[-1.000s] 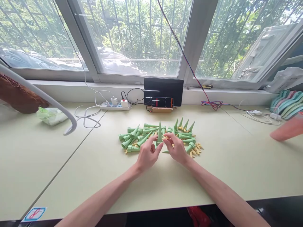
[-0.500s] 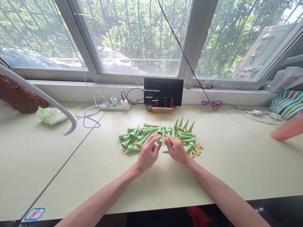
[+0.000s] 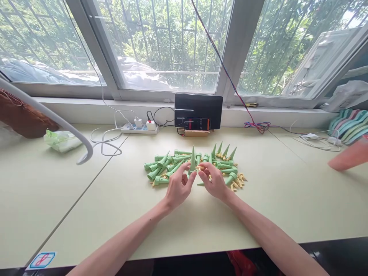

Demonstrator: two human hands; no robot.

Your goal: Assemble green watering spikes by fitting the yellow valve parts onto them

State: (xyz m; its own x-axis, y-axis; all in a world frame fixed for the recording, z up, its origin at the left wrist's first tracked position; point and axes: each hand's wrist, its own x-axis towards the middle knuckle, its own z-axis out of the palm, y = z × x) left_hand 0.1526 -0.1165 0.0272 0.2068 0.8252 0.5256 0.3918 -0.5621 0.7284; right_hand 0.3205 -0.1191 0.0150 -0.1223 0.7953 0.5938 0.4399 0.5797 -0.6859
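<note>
Between the thumb and fingers of my left hand [image 3: 181, 184] stands a green plastic spike [image 3: 193, 159], upright with its point up and its wide cap low. My right hand [image 3: 213, 182] pinches a small yellow plastic piece [image 3: 199, 168] close to the spike's right side; whether the two touch I cannot tell. Around both hands lies a heap of green spikes [image 3: 159, 168], most on their sides. Loose yellow pieces [image 3: 238, 183] lie at the right of the heap. Several spikes [image 3: 225, 151] stand point up at the back right, with yellow pieces at their bases.
A phone [image 3: 197, 124] showing digits leans on a black tablet [image 3: 198, 105] behind the heap. To its left are a power strip [image 3: 140, 129] with cables and a white curved bar [image 3: 77, 136]. A red cup-like object [image 3: 349, 155] lies at the right.
The spike in my left hand has turned from lying sideways to upright, point up. My right hand's fingers have shifted, and the yellow piece now shows in its pinch.
</note>
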